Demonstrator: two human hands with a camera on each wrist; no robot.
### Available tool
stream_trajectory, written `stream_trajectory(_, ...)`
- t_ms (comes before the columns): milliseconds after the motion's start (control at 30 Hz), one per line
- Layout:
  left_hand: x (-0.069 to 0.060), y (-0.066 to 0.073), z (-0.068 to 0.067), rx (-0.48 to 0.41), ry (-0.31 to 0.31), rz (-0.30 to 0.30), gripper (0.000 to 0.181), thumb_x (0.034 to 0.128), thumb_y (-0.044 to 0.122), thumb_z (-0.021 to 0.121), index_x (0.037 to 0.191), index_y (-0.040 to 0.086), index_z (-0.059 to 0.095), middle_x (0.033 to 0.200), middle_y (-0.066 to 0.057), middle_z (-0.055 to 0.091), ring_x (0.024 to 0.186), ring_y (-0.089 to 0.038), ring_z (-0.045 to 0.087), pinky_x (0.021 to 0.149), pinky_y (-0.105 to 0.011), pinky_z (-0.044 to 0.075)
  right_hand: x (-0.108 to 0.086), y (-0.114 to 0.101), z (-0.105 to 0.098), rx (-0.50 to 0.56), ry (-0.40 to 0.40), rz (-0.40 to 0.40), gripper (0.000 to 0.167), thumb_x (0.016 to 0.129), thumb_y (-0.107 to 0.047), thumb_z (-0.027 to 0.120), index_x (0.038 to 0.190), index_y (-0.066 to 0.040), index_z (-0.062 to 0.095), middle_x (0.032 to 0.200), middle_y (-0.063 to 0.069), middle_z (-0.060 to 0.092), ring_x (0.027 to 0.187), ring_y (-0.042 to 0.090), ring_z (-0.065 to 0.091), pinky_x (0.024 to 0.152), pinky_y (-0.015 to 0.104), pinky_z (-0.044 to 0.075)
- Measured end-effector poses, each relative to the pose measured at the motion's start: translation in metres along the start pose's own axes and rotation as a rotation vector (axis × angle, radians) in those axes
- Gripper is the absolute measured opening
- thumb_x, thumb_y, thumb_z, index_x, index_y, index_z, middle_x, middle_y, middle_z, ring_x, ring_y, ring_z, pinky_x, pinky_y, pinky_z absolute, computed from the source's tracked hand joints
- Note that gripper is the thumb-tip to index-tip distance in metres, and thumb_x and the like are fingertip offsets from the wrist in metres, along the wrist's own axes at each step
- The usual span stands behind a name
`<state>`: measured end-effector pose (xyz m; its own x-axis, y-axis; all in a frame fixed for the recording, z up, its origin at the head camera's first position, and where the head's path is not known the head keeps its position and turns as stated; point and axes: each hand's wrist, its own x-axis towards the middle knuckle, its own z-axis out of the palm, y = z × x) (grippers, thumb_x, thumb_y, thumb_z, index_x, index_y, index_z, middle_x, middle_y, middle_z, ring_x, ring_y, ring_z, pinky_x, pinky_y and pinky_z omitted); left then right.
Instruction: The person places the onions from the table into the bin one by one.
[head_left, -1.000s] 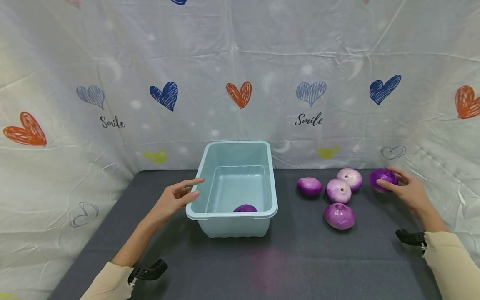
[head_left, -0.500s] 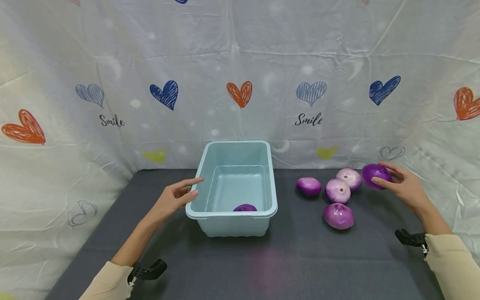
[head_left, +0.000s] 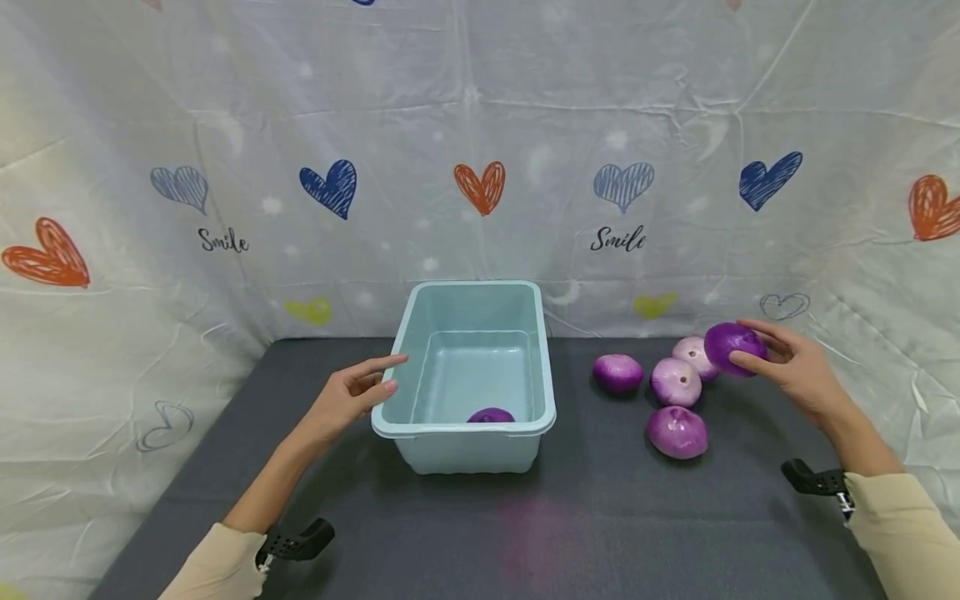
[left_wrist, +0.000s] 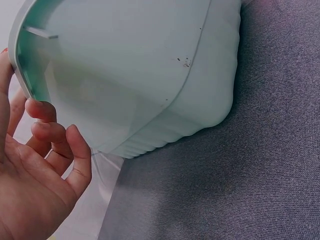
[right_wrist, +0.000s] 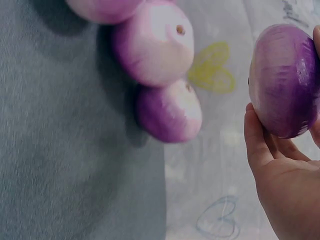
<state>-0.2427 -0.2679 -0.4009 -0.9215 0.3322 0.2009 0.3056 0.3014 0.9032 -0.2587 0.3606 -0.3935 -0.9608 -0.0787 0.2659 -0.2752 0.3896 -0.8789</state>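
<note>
In the head view, my right hand [head_left: 798, 367] holds a purple onion [head_left: 731, 348] above the dark table, between the thumb and fingers. The right wrist view shows the same onion [right_wrist: 285, 82] held up off the surface. My left hand [head_left: 352, 396] grips the left rim of a pale blue plastic basin [head_left: 472, 433], its thumb and index finger over the edge. Curled fingers [left_wrist: 60, 145] lie against the basin's outside in the left wrist view. One purple onion [head_left: 491, 415] sits inside the basin near the front wall, its lower part hidden.
Right of the basin lie several purple onions on the table: one apart [head_left: 618, 373], a paler onion [head_left: 677, 382] in the middle, a front onion [head_left: 677, 432], and a rear onion [head_left: 693, 357] partly behind the held one. A heart-printed white curtain [head_left: 525, 225] hangs behind.
My right hand has lifted its onion from the table's far right and carried it left, toward the other onions. The left hand and basin have stayed put.
</note>
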Motion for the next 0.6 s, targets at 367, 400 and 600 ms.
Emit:
stream_trajectory(367,0.0,0.001,0.0,-0.001,0.002,-0.003,0.045,0.1031,0.018,0.063,0.147,0.01,0.056,0.116,-0.016,0.065,0.08,-0.018,0.052,0.067,-0.04,0.045,0.007,-0.017,0.017,0.081,-0.075,-0.056,0.053,0.098,-0.005,0.068,0.149,-0.007,0.053,0.128,-0.007,0.057,0.11,0.001,0.06,0.084,0.019,0.05)
stream_trajectory(400,0.0,0.001,0.0,-0.001,0.002,-0.002,0.045,0.1031,0.018,0.063,0.147,0.01,0.056,0.119,-0.017,0.064,0.081,-0.018,0.052,0.067,-0.04,0.045,0.008,-0.019,0.019,0.084,-0.078,-0.055,0.053,0.098,-0.006,0.069,0.149,-0.007,0.052,0.129,-0.006,0.056,0.111,0.001,0.059,0.084,0.019,0.05)
stream_trajectory(600,0.0,0.0,0.0,0.002,0.003,-0.001,0.045,0.1035,0.018,0.063,0.148,0.011,0.056,0.123,-0.018,0.063,0.082,-0.019,0.053,0.067,-0.039,0.045,0.016,-0.033,0.033,0.077,-0.109,-0.056,0.055,0.099,-0.012,0.07,0.151,-0.008,0.05,0.143,0.012,0.049,0.122,0.013,0.055,0.089,0.02,0.048)
